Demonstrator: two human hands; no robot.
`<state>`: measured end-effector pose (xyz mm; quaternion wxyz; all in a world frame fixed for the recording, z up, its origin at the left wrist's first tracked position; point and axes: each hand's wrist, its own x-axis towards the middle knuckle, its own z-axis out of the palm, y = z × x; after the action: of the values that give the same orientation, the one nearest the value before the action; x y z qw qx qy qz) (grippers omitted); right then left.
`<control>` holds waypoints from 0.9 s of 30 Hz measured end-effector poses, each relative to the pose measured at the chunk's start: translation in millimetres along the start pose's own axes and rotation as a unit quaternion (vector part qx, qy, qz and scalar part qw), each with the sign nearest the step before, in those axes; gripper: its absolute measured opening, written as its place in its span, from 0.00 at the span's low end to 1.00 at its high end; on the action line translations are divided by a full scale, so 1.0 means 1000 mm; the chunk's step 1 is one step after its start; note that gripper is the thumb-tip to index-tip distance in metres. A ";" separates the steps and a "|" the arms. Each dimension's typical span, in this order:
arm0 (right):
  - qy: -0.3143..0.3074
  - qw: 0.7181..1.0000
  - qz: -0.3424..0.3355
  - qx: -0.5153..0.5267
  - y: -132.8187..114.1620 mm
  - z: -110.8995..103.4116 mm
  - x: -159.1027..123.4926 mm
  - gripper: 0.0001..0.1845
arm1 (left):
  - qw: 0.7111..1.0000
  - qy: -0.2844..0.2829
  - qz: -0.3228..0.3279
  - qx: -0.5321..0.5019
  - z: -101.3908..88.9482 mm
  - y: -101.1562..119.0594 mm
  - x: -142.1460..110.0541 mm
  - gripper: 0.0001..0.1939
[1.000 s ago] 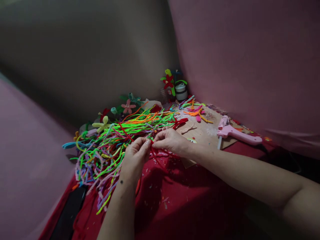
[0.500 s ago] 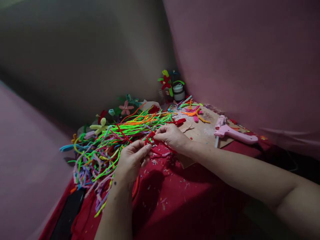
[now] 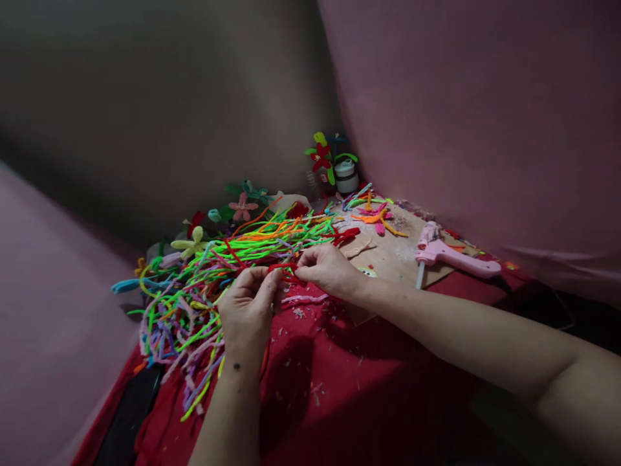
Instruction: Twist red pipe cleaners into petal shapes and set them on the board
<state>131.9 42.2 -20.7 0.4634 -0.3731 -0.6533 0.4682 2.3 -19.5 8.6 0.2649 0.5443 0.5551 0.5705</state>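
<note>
Between my two hands a red pipe cleaner (image 3: pixel 283 266) is bent into a small loop. My left hand (image 3: pixel 251 301) pinches its left end between thumb and fingers. On the other side, my right hand (image 3: pixel 324 268) grips the loop's right end with closed fingertips. A red strand hangs below my left wrist, partly hidden. Just behind the hands lies a big pile of pipe cleaners (image 3: pixel 242 247), mostly green with orange, pink and purple ones. Under my right hand a pink pipe cleaner (image 3: pixel 305 299) rests on the red cloth (image 3: pixel 349 375).
To the right, a pink glue gun (image 3: pixel 449 254) lies on a cardboard sheet (image 3: pixel 395 249) with an orange and pink pipe-cleaner piece (image 3: pixel 378 217). Finished flowers (image 3: pixel 243 207) and a lidded white container (image 3: pixel 346 175) stand at the back. A dark flat object (image 3: pixel 129 414) lies at the left edge.
My left hand has turned and shifted slightly left and up. The red pipe cleaner now stretches level between both hands as a flatter loop; my right hand has moved slightly down.
</note>
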 end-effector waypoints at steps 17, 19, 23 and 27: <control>0.008 0.999 0.028 0.044 -0.001 -0.001 -0.001 0.05 | 0.969 -0.071 0.097 0.214 0.004 -0.016 -0.005 0.10; -0.013 0.992 0.057 0.109 -0.003 -0.001 -0.002 0.06 | 0.957 -0.099 0.100 0.253 0.005 -0.021 -0.003 0.09; -0.039 0.975 0.083 0.202 -0.004 0.000 -0.003 0.08 | 0.960 -0.112 0.064 0.247 0.004 -0.027 0.005 0.06; -0.055 0.934 0.122 0.332 0.000 0.000 0.000 0.06 | 0.987 -0.141 0.003 0.079 0.004 -0.024 0.008 0.13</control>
<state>131.7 41.7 -21.0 0.4638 -0.2488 -0.4345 0.7309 -3.5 -5.1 -11.5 0.2948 0.6400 0.5536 0.4438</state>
